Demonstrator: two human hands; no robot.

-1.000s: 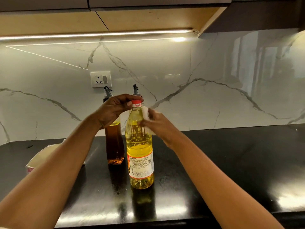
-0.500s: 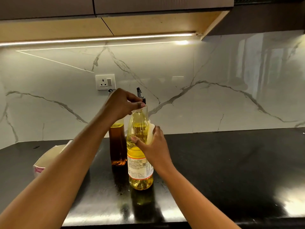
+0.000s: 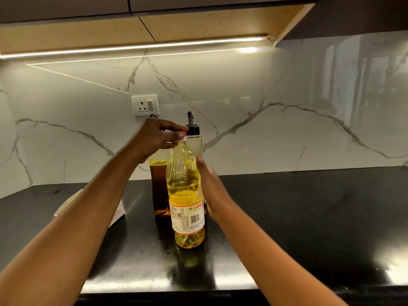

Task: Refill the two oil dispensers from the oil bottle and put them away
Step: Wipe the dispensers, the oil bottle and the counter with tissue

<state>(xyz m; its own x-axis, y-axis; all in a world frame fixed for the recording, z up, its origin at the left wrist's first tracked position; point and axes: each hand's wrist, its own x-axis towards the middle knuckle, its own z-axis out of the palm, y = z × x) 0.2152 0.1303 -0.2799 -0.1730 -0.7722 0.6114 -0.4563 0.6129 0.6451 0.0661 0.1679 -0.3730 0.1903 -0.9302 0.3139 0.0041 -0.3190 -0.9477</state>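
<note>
Oil bottle [image 3: 186, 195]: standing upright on the black counter [image 3: 309, 217], more than half full of yellow oil, barcode label facing out.
Red cap [image 3: 182, 135]: on the bottle's neck, mostly covered by fingers.
Left hand [image 3: 157, 135]: fingers and thumb curled round the cap from the left.
Right hand [image 3: 210, 188]: blurred, against the bottle's right side, one fingertip on the plastic; the other fingers are hidden, so I can't tell if it grips.
Amber dispenser [image 3: 159, 188]: just behind the bottle on the left, with dark oil inside.
Clear dispenser [image 3: 195, 138]: directly behind the bottle, black pourer showing.
Wall socket [image 3: 145, 105]: on the marble behind.
</note>
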